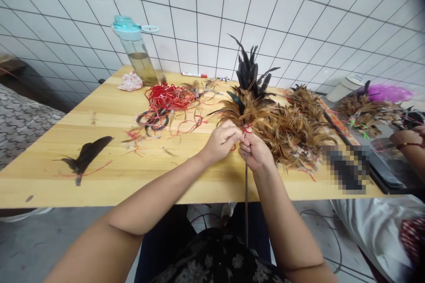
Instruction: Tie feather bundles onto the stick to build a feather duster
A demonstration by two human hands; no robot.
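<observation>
Both hands meet at the base of a feather duster [247,75], which has black feathers at its tip and brown ones lower down. Its thin grey stick [246,203] runs down past the table edge towards my lap. Red string [247,130] circles the stick just under the brown feathers. My left hand [223,141] is closed in a pinch at this string, though its fingertips are partly hidden. Wrapped around the stick right below the feathers is my right hand [257,152]. Beside it on the right lies a pile of brown feather bunches [295,132].
To the left are a tangle of red strings [169,97], a loose black feather bunch [83,157] and a water bottle [141,59]. A marker [194,74] lies near the tiled wall. At the right, a co-worker's hand [407,137] is near more feathers [368,110].
</observation>
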